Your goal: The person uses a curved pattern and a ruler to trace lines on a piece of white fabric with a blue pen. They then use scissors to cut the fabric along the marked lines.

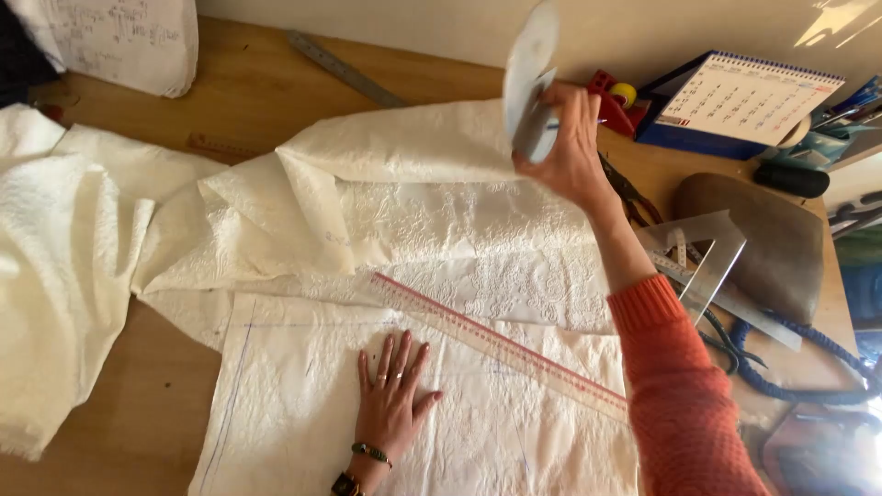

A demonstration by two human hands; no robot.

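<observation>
**A:** Where are the hands?

**B:** The left hand (393, 397) lies flat, fingers spread, pressing on the cream embossed fabric (413, 248) near the counter's front edge. The right hand (570, 147) is raised above the far side of the cloth, fingers wrapped around a pale grey, flat rounded object (530, 78) (blurred, so I cannot tell what it is).

**A:** What lies around them?

**B:** A long clear ruler with red markings (501, 344) runs diagonally across the fabric, just right of the left hand. Bare wooden counter (248, 92) shows beyond the cloth's far edge and at front left. The right side is crowded: a clear set square (707, 248), a blue cord (799, 367), a brown rounded pad (772, 239) and a desk calendar (744, 96).
</observation>
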